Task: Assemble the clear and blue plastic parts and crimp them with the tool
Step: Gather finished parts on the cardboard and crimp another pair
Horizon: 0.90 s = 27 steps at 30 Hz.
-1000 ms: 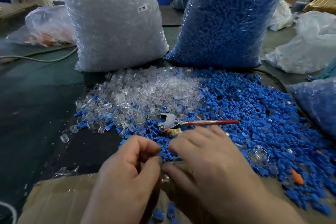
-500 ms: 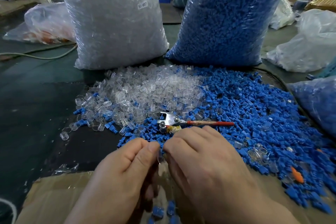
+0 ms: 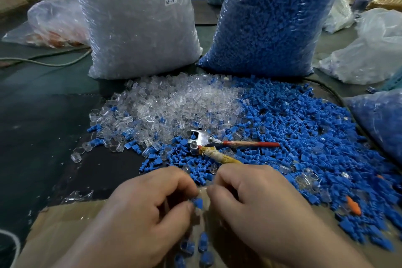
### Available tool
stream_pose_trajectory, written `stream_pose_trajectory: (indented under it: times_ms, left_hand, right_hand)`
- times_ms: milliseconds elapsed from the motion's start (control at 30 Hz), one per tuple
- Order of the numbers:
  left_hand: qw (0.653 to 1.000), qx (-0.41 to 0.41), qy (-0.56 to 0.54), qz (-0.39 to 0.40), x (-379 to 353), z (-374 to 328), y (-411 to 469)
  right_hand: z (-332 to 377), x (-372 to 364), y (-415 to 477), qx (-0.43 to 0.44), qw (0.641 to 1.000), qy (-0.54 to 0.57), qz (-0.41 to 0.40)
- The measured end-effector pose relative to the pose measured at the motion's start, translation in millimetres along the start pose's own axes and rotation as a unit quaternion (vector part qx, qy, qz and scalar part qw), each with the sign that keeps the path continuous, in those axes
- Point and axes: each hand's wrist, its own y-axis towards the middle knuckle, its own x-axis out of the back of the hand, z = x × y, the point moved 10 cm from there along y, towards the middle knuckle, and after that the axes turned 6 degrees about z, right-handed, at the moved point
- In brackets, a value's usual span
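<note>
Factory assy bench: bulk parts bags (image 3: 139, 28), loose piles (image 3: 293, 128).

Clear parts (image 3: 174, 104): glossy transparent plastic. Blue parts (image 3: 304, 137): matt opaque plastic. Tool (image 3: 202, 138): bright polished metal head, one handle frayed yellowish wrap. Clear-parts bag (image 3: 139, 28), blue-parts bag (image 3: 272, 24): crinkled shiny film. Table (image 3: 43, 126): dark, matt. Cardboard (image 3: 65, 224), near edge: matt brown.

Head-worn view, facing forward and down, close over table (image 3: 43, 137)
</note>
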Motion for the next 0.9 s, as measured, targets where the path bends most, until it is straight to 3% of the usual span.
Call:
stream_pose_trajectory:
  times_ms: [67,167,367,467,533,600,700,900]
  left_hand:
    - [0.997,-0.015,0.069,-0.005,-0.7,1.6,-0.8]
    - [0.991,-0.041,0.127,0.032,-7.9,-5.7,-1.6]
    - [0.988,-0.068,0.121,0.069,-18.5,-12.3,-2.4]
    - [0.993,0.002,0.116,-0.022,1.8,6.0,-2.5]
    - [0.978,0.069,0.143,-0.138,30.1,30.0,-8.2]
    - [0.954,0.151,0.167,-0.200,51.3,56.5,-13.4]
    - [0.938,0.208,0.207,-0.185,52.1,69.8,-13.8]
    - [0.949,0.163,0.241,-0.119,25.6,45.2,2.4]
  right_hand:
    - [2.2,1.3,-0.4,0.014,0.996,-0.091,-0.008]
    - [-0.3,-7.7,1.0,0.019,0.990,-0.138,0.008]
    - [-0.5,-18.7,10.2,0.030,0.984,-0.177,-0.020]
    - [3.9,-21.3,18.5,0.041,0.978,-0.197,-0.049]
    - [7.6,-22.4,22.5,0.046,0.977,-0.198,-0.063]
    - [8.5,-24.4,25.2,0.049,0.977,-0.198,-0.065]
    - [6.3,-23.4,26.9,0.047,0.976,-0.202,-0.071]
    - [3.9,-25.5,29.6,0.041,0.975,-0.209,-0.060]
